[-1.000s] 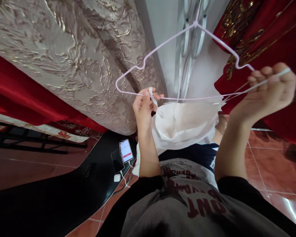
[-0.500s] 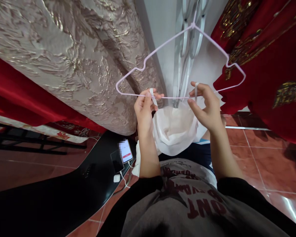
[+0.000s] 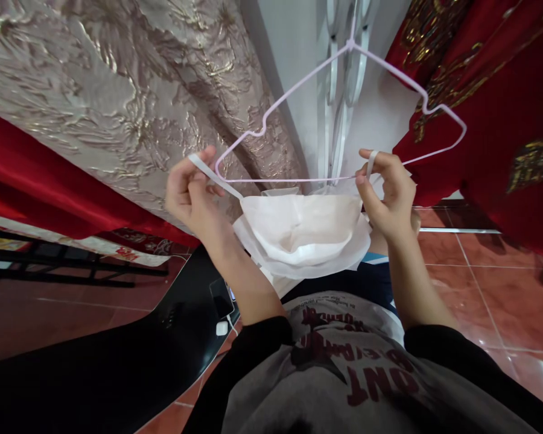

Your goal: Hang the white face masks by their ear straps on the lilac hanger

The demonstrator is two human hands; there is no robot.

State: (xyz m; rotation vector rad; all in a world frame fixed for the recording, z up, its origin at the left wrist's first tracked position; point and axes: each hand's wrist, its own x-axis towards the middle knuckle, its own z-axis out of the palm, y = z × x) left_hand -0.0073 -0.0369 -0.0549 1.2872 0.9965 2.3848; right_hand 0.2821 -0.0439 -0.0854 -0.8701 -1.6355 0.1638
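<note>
By pink hanger's lower bar (image 3: 276,180), left grip (image 3: 192,190), right grip (image 3: 389,190) hold straps (image 3: 216,176) of white garment (image 3: 301,223) apart, seemingly spreading it.

A pale pink clothes hanger (image 3: 308,79) shows a notch on each shoulder, its bottom bar (image 3: 280,180) roughly level. Near that bar a thin white garment (image 3: 303,232) is spread wide, one narrow strap (image 3: 210,172) stretched taut near the hanger's left corner.
</note>
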